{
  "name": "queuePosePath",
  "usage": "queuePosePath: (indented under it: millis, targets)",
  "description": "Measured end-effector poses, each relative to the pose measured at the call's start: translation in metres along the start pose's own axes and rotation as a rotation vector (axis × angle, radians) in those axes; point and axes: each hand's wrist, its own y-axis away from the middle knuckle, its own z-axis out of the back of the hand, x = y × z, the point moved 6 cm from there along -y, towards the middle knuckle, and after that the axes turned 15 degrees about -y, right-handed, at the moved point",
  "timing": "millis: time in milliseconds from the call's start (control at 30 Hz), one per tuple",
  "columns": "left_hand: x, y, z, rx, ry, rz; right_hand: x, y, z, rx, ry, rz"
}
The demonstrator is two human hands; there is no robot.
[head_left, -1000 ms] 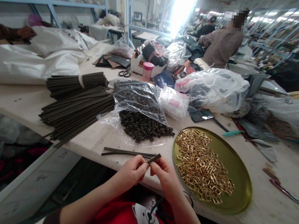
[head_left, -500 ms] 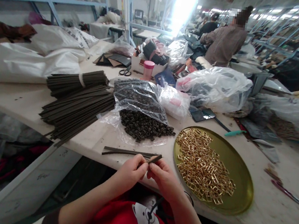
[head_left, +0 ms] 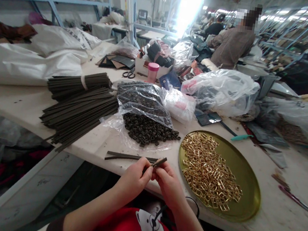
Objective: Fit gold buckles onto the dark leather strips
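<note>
My left hand (head_left: pixel 135 175) and my right hand (head_left: pixel 168 182) meet at the table's near edge, both pinched on a thin dark strap (head_left: pixel 159 163) whose end sticks up between the fingertips. Two more dark straps (head_left: pixel 128 157) lie flat on the table just beyond my left hand. A round gold tray (head_left: pixel 249 188) heaped with small gold buckles (head_left: pixel 210 170) sits right of my right hand. Small dark loops (head_left: pixel 148 130) spill from an open clear bag ahead of my hands.
Bundles of long dark straps (head_left: pixel 80 105) lie at the left. White sacks (head_left: pixel 33 61), clear plastic bags (head_left: pixel 222 88), a pink cup (head_left: pixel 152 71) and scissors (head_left: pixel 128 75) crowd the back. A teal-handled tool (head_left: pixel 240 137) lies beyond the tray. A person (head_left: pixel 231 42) stands far off.
My hands have drawn slightly closer together on the strap; the strap end between the fingertips has shifted a little. Nothing else on the table has moved.
</note>
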Motion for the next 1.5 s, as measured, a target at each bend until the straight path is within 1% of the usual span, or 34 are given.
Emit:
queuePosePath:
  millis: [100,133,233,333,367,433,500,667,933,1000,1233,1300,1400,1433,1500]
  targets:
    - [0.002,-0.002,0.003,-0.032,-0.021,0.020,0.020,0.004,0.009,-0.164,0.305,0.308]
    - [0.003,-0.003,0.003,-0.038,-0.020,0.024,0.027,0.007,0.009,-0.186,0.422,0.408]
    - [0.005,-0.004,0.004,-0.054,-0.010,0.026,0.039,0.015,0.005,-0.157,0.706,0.628]
    - [0.008,-0.005,0.003,-0.058,-0.005,0.044,0.048,0.023,0.005,-0.203,0.798,0.778]
    - [0.008,-0.005,0.003,-0.055,-0.006,0.048,0.049,0.024,0.003,-0.184,0.826,0.798]
    - [0.008,-0.005,0.003,-0.047,-0.008,0.038,0.047,0.022,-0.005,-0.071,0.902,0.782]
    - [0.006,-0.004,0.003,-0.028,-0.009,0.020,0.043,0.019,-0.011,0.038,0.978,0.735]
    - [0.004,-0.003,0.003,0.004,-0.023,0.003,0.044,0.014,-0.016,0.170,1.085,0.680]
    - [0.013,-0.003,-0.002,0.018,-0.092,0.008,0.045,0.006,-0.024,0.356,1.267,0.543]
    - [0.013,-0.004,-0.003,0.018,-0.067,0.017,0.044,0.005,-0.023,0.358,1.270,0.550]
    - [0.012,-0.006,-0.008,0.044,0.099,0.047,0.041,0.009,-0.014,0.269,1.208,0.640]
    - [0.013,-0.006,-0.004,0.011,0.099,0.069,0.043,0.009,-0.008,0.205,1.210,0.676]
    - [0.016,-0.007,0.001,-0.020,0.092,0.099,0.051,0.011,0.004,0.056,1.180,0.728]
    - [0.016,-0.007,0.001,-0.010,0.095,0.099,0.052,0.012,0.006,0.043,1.155,0.731]
    - [0.015,-0.007,0.000,0.022,0.102,0.083,0.052,0.015,0.003,0.098,1.112,0.718]
